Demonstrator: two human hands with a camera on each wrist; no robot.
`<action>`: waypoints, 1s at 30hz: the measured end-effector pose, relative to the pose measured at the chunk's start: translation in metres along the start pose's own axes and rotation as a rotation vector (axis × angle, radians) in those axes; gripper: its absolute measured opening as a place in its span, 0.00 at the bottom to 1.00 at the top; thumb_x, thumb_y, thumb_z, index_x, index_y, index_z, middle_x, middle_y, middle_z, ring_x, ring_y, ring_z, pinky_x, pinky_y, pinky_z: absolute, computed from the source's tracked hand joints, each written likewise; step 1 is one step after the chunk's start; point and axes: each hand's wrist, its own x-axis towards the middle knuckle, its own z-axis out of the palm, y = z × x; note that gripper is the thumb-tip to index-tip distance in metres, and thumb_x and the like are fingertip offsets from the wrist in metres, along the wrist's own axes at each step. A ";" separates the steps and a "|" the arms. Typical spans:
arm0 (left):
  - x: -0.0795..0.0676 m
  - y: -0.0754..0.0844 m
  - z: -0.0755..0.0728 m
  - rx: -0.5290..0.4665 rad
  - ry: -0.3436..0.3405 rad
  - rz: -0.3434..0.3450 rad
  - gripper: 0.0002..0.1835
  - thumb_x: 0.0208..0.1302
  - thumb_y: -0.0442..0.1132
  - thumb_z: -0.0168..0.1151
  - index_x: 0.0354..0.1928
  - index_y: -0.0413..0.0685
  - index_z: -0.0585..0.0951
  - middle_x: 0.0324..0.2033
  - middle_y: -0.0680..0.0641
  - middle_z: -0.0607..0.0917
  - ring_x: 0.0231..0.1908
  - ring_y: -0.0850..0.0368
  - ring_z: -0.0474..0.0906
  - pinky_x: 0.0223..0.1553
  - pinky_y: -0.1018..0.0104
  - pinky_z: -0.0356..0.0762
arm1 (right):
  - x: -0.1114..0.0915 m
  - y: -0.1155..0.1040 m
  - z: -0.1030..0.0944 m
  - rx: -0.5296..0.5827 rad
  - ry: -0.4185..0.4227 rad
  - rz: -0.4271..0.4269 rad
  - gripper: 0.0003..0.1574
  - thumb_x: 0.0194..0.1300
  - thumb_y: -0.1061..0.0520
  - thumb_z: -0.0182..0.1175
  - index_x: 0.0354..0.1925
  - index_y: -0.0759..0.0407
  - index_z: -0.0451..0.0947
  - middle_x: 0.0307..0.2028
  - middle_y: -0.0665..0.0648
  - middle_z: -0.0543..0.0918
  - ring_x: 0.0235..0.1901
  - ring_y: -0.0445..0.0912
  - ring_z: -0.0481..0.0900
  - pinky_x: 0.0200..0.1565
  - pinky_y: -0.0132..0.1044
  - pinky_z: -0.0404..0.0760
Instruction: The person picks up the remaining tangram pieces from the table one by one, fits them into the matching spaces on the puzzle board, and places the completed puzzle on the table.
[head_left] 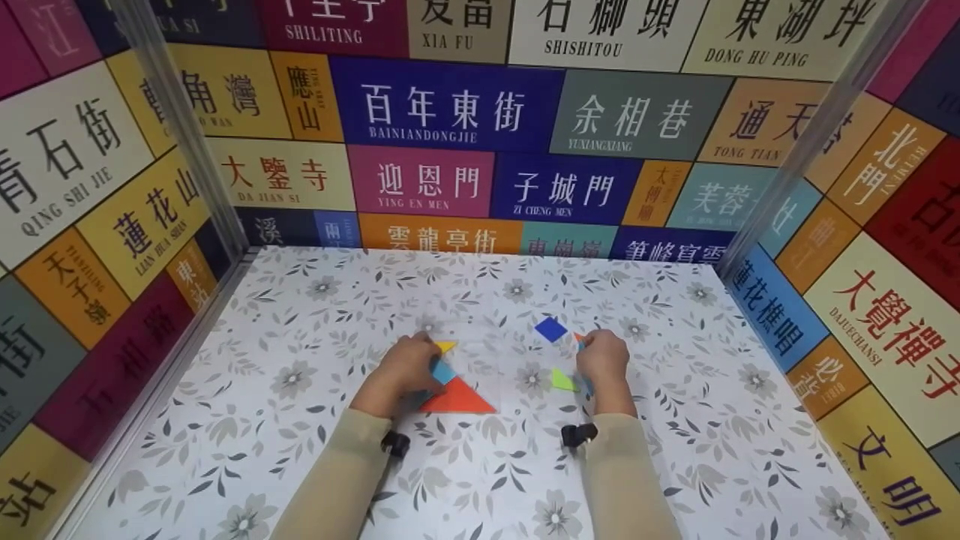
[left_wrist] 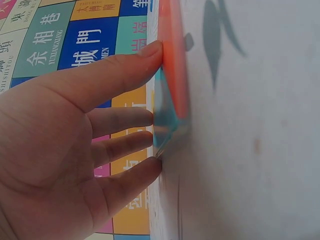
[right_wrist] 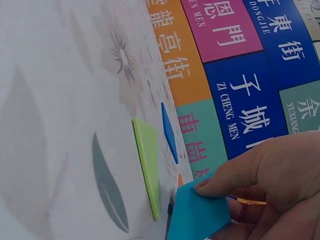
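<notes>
My left hand rests over a group of flat tangram pieces on the left of the table. Its thumb touches a red-orange triangle, while nearly straight fingertips meet a light blue piece. A yellow piece pokes out beyond this hand, which covers part of the group. On the right, my right hand pinches a teal tangram piece between thumb and fingers, tilted up from the table. Beside it lies a lime green piece, and an orange tip shows at its fingertips.
A dark blue square piece lies farther back, left of the right hand. The tabletop has a floral cover. Walls with colourful lettered blocks enclose the back and both sides. Each sleeve carries a small black device near the wrist.
</notes>
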 end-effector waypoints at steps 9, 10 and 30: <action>0.000 0.001 0.000 -0.012 -0.019 -0.047 0.35 0.44 0.45 0.88 0.58 0.47 0.88 0.67 0.45 0.79 0.62 0.42 0.77 0.65 0.48 0.78 | -0.001 -0.003 0.000 0.136 0.035 -0.020 0.14 0.69 0.62 0.60 0.50 0.64 0.86 0.47 0.66 0.88 0.48 0.60 0.83 0.53 0.55 0.82; 0.001 0.001 0.000 -0.010 -0.021 -0.048 0.35 0.44 0.45 0.88 0.58 0.47 0.88 0.67 0.45 0.79 0.62 0.42 0.77 0.65 0.48 0.78 | -0.001 -0.004 0.000 0.151 0.034 -0.022 0.15 0.68 0.63 0.61 0.50 0.65 0.86 0.47 0.66 0.88 0.47 0.59 0.83 0.51 0.54 0.82; -0.002 -0.001 -0.003 0.008 -0.006 0.040 0.31 0.44 0.45 0.88 0.53 0.43 0.89 0.59 0.43 0.81 0.52 0.43 0.78 0.57 0.48 0.79 | -0.009 -0.023 0.008 0.372 -0.026 -0.088 0.16 0.66 0.59 0.71 0.52 0.62 0.85 0.44 0.60 0.86 0.44 0.51 0.83 0.45 0.41 0.82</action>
